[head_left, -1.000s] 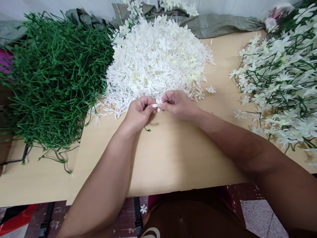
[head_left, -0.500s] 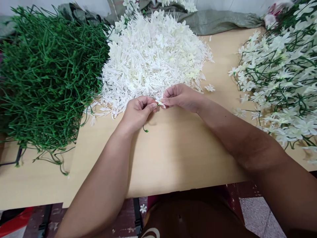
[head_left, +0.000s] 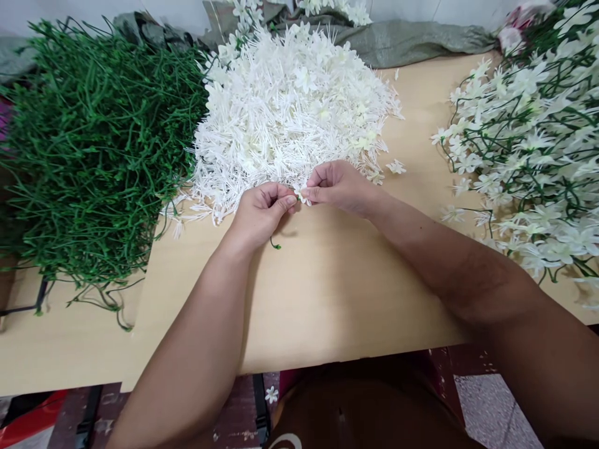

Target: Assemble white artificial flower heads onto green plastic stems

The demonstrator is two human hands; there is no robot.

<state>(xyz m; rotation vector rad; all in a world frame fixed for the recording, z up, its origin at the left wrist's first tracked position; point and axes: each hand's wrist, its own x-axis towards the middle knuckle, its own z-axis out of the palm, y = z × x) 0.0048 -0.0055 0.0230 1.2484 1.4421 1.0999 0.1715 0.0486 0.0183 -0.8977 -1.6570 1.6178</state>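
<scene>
My left hand pinches a thin green plastic stem between thumb and fingers; its free end curls out below the hand. Close beside it, my right hand is closed with thumb and fingertips on a small white artificial flower. Flower and stem tip meet between the two hands, though the fingers partly hide the joint. Just behind my hands rises a heap of loose white flower pieces. A large pile of green stems lies to the left.
On the right lie many white flowers on green stems. A single loose flower rests on the tan table board. Greyish sacking runs along the wall. One white flower is below the table edge.
My right hand has shifted very slightly, its fingers now closer over the flower. The flower has turned a little against the stem; my left hand holds still.
</scene>
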